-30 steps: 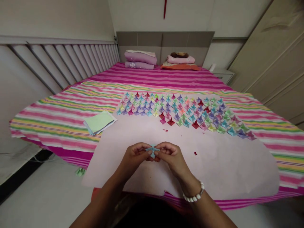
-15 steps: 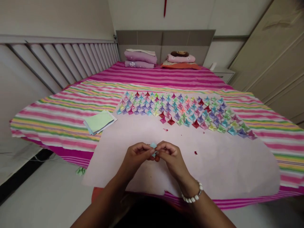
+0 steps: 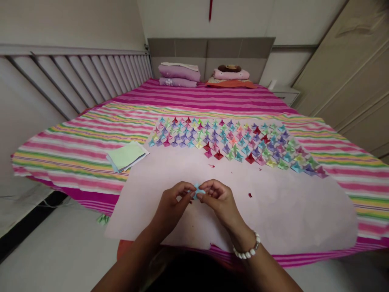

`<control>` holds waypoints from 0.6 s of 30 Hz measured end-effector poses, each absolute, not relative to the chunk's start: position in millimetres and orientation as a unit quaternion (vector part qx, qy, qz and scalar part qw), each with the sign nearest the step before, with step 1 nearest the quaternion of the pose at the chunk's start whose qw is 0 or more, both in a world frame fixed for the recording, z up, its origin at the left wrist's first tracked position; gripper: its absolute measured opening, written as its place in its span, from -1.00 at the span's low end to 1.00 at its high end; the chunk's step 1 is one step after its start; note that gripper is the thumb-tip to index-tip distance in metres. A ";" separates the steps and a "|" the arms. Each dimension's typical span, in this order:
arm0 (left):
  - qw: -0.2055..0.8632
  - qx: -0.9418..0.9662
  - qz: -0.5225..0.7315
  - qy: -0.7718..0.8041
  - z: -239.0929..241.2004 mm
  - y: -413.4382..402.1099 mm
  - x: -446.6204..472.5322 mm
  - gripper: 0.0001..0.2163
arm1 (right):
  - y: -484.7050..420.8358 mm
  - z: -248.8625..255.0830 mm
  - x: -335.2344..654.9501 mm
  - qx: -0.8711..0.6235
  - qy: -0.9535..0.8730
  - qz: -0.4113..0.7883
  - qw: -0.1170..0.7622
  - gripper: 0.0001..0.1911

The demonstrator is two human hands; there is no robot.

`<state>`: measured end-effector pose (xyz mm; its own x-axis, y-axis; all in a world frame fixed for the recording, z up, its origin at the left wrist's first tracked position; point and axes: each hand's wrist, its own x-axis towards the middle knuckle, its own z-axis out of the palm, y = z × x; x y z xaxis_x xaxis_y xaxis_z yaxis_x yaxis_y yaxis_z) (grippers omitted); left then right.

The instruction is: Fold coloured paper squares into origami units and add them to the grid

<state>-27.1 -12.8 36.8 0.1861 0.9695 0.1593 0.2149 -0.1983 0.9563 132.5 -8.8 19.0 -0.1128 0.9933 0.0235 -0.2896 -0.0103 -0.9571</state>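
A small light-blue folded paper piece (image 3: 197, 190) is pinched between both hands, above the near part of a large pale pink sheet (image 3: 170, 170). My left hand (image 3: 174, 202) grips its left side between thumb and fingers. On its right side, my right hand (image 3: 218, 198), with a white bead bracelet (image 3: 249, 252) at the wrist, pinches it the same way. Fingers cover much of the piece, so its exact shape is hard to make out. Farther back on the sheet stand rows of small folded paper pieces (image 3: 238, 155) in many colours.
A stack of paper squares (image 3: 126, 157), pale green on top, lies left on the striped bedspread (image 3: 73, 152). Dark red scraps (image 3: 250, 195) dot the sheet. Green folded paper (image 3: 103, 219) rests on the floor. Folded bedding (image 3: 179, 73) sits by the headboard (image 3: 191, 48).
My fingertips have shifted slightly apart on the light-blue paper piece, and more of it shows between them. The rows of folded pieces look unchanged.
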 end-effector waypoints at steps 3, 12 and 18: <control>0.415 0.654 0.443 0.452 35.6 -10.9 -30.0 -0.89 | -8.0 20.5 134.2 -0.390 -0.443 0.597 0.543 -0.73; 0.356 0.697 0.425 0.454 36.9 -7.6 -35.3 -0.82 | -6.6 20.9 137.4 -0.398 -0.468 0.571 0.545 -0.74; 0.335 0.694 0.423 0.478 33.5 -7.5 -32.4 -0.83 | -7.8 21.7 138.0 -0.428 -0.515 0.505 0.544 -0.82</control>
